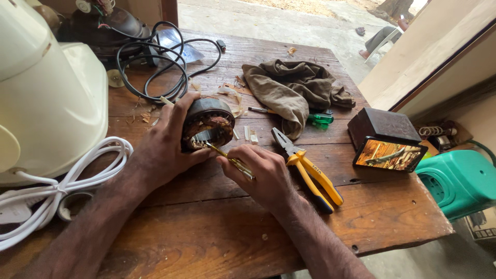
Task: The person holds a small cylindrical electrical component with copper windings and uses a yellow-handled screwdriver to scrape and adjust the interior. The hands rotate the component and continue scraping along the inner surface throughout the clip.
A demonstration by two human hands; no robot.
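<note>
Left hand [163,142]: forearm comes in from 7 o'clock, wrist low on the wooden table [217,227]. Fingers curl over the far rim of the motor stator [207,124], thumb under its near edge; the grip closes round the part and tips its open face toward the camera. The stator sits near the table's centre, slightly toward 11 o'clock.

Right hand [261,173]: forearm enters from 5 o'clock, knuckles bent, fingertips pinched together on a thin screwdriver [227,156] with a yellowish translucent handle. Its shaft points toward 10 o'clock; the tip meets the stator's bore.

Stator: round dark laminated metal ring, rust-brown, with coppery windings inside.

At 3 o'clock of the right hand, just beside it, pliers [307,168] with yellow and blue rubber grips and grey steel jaws. At 12 o'clock, a crumpled olive-brown cloth [292,85] partly over a green-handled screwdriver [318,119]. Black cable [155,67] loops at 11 o'clock. White coiled cord [57,191] and a smooth cream plastic housing [46,98] at 9 o'clock. Table planks are worn, grainy, nail-pitted.
</note>
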